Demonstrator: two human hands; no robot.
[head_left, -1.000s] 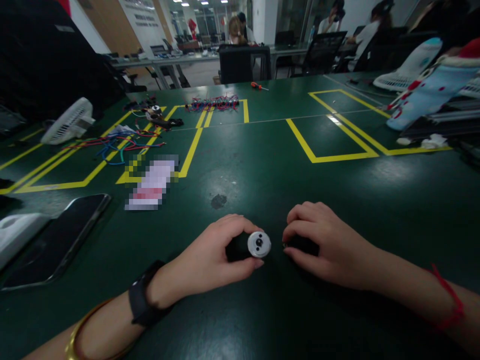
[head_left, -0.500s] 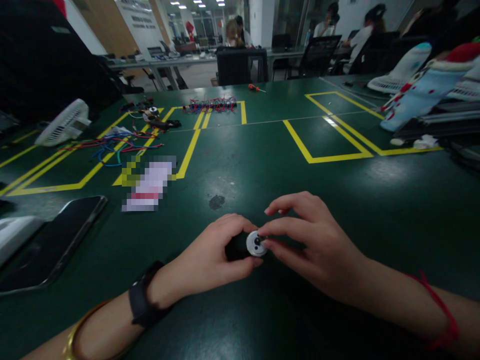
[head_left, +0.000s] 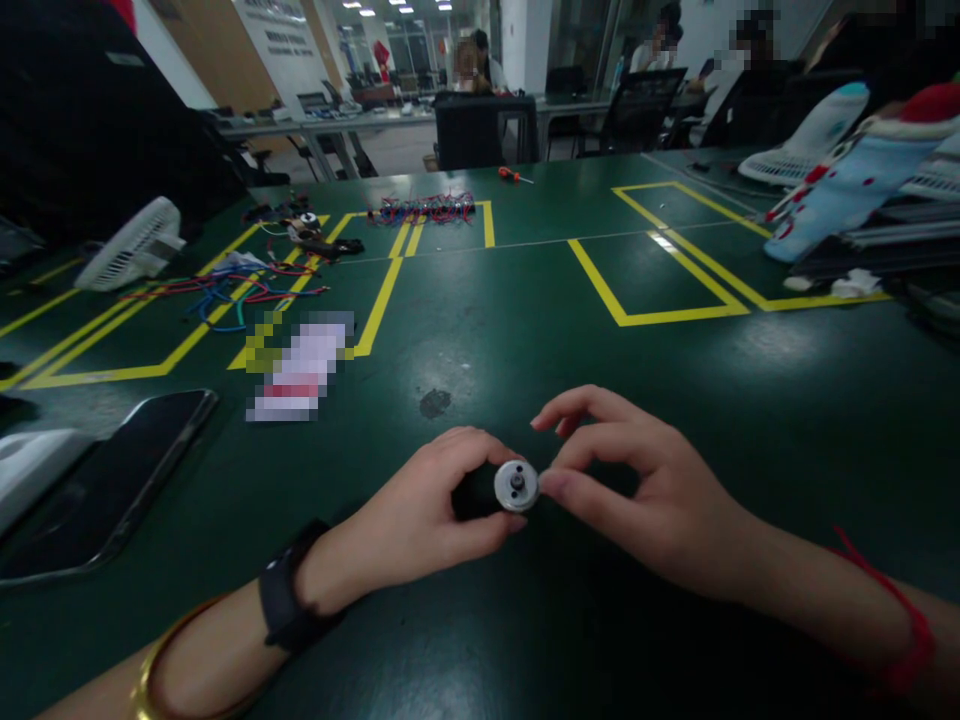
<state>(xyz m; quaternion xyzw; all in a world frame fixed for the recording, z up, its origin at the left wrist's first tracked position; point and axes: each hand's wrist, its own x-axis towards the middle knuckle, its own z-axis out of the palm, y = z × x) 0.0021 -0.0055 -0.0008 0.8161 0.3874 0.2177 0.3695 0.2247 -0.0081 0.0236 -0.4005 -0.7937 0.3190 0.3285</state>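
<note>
"What's the biggest thing?"

"The green table [head_left: 480, 340]. Twelve o'clock is its far side."

"And the hands?"

"They're both over the near part. The left hand [head_left: 431, 510] has its thumb and fingers clamped on a small silver motor [head_left: 516, 486]. The right hand [head_left: 649, 485] has its thumb and pointing finger tips together, and another finger sticks out. I can't tell if it pinches anything."

"What's next biggest?"

"A black phone [head_left: 112, 490], flat on the table, at nine o'clock from the left hand. Then an orange screwdriver [head_left: 511, 175], way up at twelve o'clock from the motor."

"So where's the motor?"

"At three o'clock from the left hand, in its grip, and at nine o'clock from the right hand. The right tips are just beside its edge. I can't tell if they touch. Its round end shows, with tiny dark holes."
</note>
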